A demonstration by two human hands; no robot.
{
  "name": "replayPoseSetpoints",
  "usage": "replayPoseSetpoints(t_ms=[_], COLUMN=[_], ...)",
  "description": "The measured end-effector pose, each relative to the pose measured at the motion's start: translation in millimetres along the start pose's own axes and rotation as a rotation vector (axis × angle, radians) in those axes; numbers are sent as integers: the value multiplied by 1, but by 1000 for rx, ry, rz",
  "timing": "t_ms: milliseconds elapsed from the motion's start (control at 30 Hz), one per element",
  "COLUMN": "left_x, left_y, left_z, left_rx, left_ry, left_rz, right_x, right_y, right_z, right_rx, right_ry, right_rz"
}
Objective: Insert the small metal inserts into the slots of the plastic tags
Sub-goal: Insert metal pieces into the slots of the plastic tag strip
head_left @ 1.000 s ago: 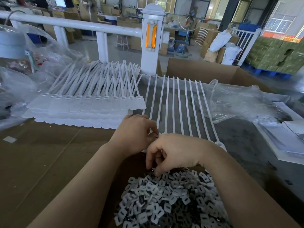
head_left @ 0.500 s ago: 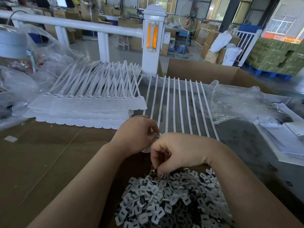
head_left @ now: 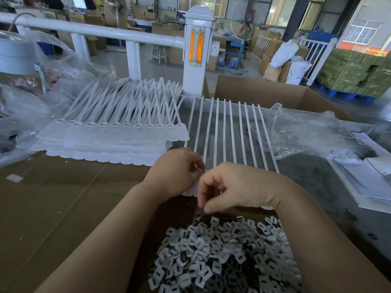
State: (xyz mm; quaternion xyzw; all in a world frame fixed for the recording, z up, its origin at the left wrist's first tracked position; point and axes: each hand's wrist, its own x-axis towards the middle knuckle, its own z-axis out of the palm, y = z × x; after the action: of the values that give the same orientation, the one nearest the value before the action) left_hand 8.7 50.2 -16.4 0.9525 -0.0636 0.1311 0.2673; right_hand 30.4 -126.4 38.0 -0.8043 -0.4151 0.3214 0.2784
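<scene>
Both hands (head_left: 177, 172) (head_left: 230, 187) meet close together, fingers curled, pinching.

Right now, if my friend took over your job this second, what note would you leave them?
Left hand: pinching the head of one tag in the row of tags laid out ahead.
Right hand: fingers curled at that same tag, seemingly pressing an insert in; the insert itself is hidden.
Pile of inserts: right below the hands.
Stack of tags: ahead on the left. Whether those are finished, I cannot tell.
Left to do: seat this insert, then fill the rest of the row, taking inserts from the pile.
</scene>
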Motion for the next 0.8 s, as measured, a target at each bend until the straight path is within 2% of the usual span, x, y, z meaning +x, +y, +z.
replayPoseSetpoints(t_ms=[167, 267, 433, 700, 800], left_x=[1, 2, 1, 2, 3], left_y=[3, 6, 11, 12, 12], left_z=[-2, -4, -12, -12, -11], left_rx=[-189, -370, -624, -606, -604], left_ry=[-1, -15, -11, -10, 1], left_rz=[-91, -87, -73, -104, -136], right_x=[4, 6, 8, 10, 11], right_y=[11, 16, 19, 18, 18], right_z=[-6, -7, -6, -6, -7], right_rx=[284, 435, 494, 574, 425], right_ry=[430, 579, 645, 673, 745], right_rz=[79, 141, 185, 188, 228])
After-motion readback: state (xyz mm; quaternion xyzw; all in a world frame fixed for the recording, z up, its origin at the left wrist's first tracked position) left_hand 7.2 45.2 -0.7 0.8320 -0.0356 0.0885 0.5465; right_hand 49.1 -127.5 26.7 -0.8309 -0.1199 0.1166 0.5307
